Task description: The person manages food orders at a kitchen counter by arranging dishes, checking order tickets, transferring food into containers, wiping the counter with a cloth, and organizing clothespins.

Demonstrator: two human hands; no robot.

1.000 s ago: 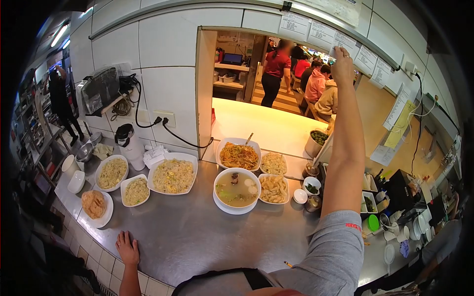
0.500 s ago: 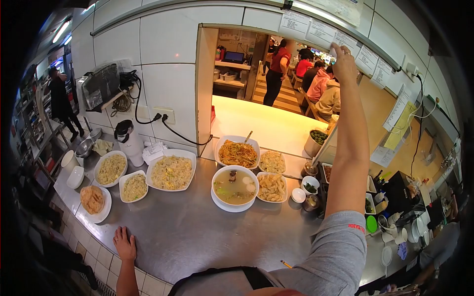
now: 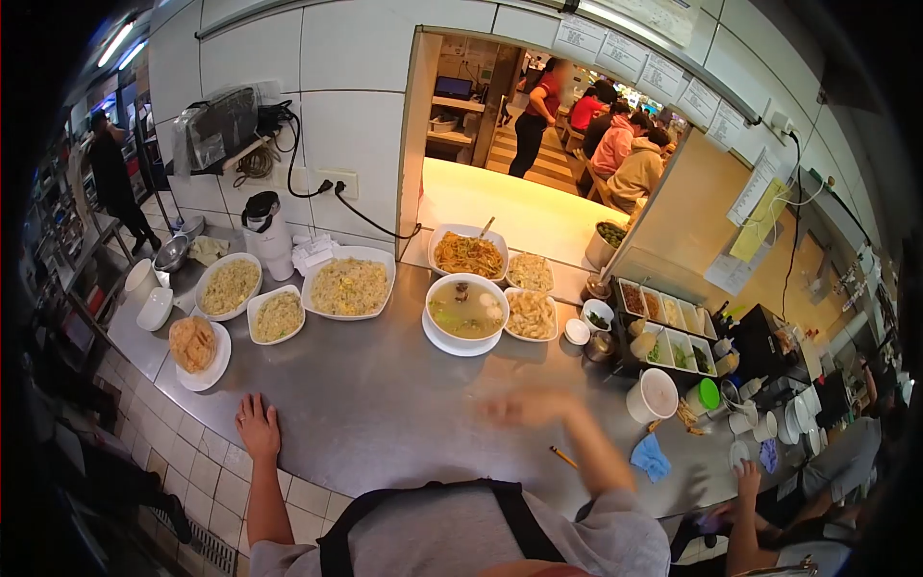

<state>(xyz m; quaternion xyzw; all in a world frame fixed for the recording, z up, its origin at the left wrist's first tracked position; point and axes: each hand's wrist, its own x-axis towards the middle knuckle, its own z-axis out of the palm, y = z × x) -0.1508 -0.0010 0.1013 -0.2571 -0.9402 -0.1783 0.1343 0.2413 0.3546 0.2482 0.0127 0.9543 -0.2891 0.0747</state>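
Observation:
My left hand (image 3: 257,425) lies flat with its fingers spread on the front edge of the steel counter (image 3: 385,423), holding nothing. Smeared by motion, my right hand (image 3: 527,409) is over the middle of the counter; its fingers cannot be made out. A yellow pencil (image 3: 563,458) lies just below it. Beyond the right hand stand a bowl of soup (image 3: 465,310) on a white plate, a dish of fried pieces (image 3: 531,314) and a bowl of noodles (image 3: 468,253). Toward the left are a large bowl of fried rice (image 3: 348,288) and a plate with a round brown fried item (image 3: 194,346).
Paper slips (image 3: 620,56) hang from a rail above the serving window, with seated people beyond. At right stand ingredient trays (image 3: 663,327), a white tub (image 3: 652,396) and a blue cloth (image 3: 651,458). A co-worker's hand (image 3: 745,478) is at the lower right.
My right hand has come down from the paper slips at the rail to over the counter. The view has shifted, showing the trays and cloth. My left hand stays on the counter edge.

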